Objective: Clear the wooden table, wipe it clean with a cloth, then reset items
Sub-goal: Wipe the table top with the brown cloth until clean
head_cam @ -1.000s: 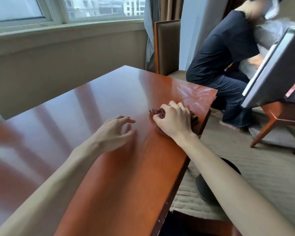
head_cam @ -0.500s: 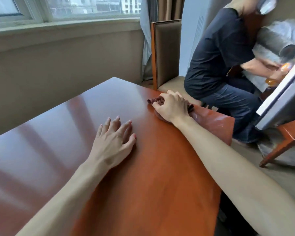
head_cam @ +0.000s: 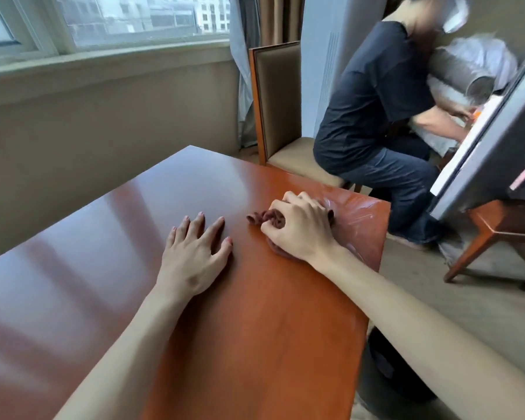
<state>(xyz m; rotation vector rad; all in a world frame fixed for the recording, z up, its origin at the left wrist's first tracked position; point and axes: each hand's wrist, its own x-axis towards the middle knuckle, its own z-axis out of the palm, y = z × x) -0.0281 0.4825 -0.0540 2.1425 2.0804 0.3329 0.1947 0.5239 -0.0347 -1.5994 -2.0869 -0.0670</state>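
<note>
Right hand (head_cam: 300, 228) grips cloth (head_cam: 270, 218) now nearer table (head_cam: 255, 328) corner.

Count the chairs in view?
1 for sure: the upholstered wooden chair beyond the table's far edge. Wooden legs at right may be another seat; top hidden.

Glossy wooden table (head_cam: 255, 328); bunched brown cloth (head_cam: 269, 218) near far right corner.

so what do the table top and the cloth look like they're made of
Table: looks like wood or wood veneer under a glossy lacquer; the reddish-brown top mirrors the window light. Cloth: soft fabric, dark brownish-red, matte; it bunches into folds under the right hand gripping it. The exact weave is too small to tell.
</note>
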